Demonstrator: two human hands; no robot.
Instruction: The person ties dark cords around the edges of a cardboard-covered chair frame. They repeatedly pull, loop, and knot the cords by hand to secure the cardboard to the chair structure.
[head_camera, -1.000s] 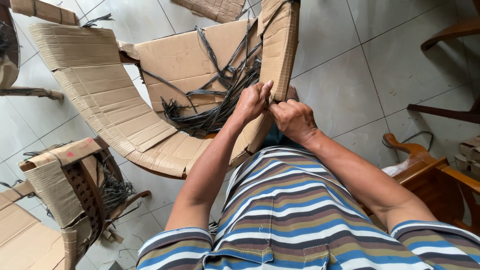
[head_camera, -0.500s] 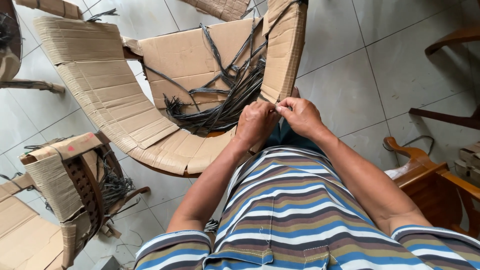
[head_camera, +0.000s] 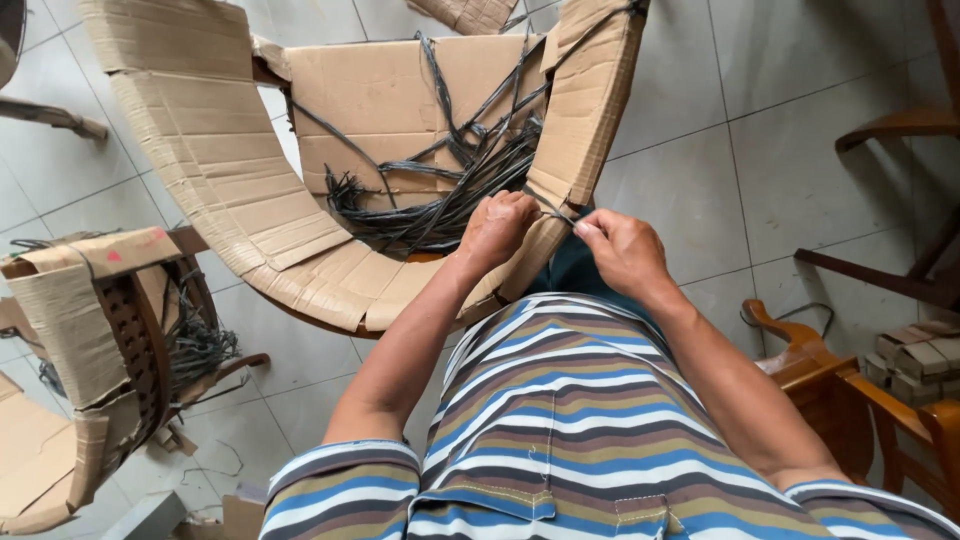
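Observation:
A curved chair wrapped in brown cardboard (head_camera: 230, 190) stands in front of me on the tiled floor. A tangle of dark plastic strings (head_camera: 440, 190) lies in its seat. My left hand (head_camera: 497, 228) is closed on a dark string at the cardboard-covered front edge. My right hand (head_camera: 625, 250) pinches the same string (head_camera: 553, 208) just to the right, fingers closed on it. The string runs taut between both hands over the cardboard edge (head_camera: 580, 130).
Another cardboard-wrapped chair (head_camera: 90, 340) with loose dark strings stands at the left. A bare wooden chair (head_camera: 850, 400) is at the lower right, with a stack of cardboard pieces (head_camera: 915, 355) beside it. More wooden chair parts (head_camera: 900, 130) sit at the right edge.
Both hands have moved down from the string tangle to the chair's front edge and drawn apart, pulling a string tight between them.

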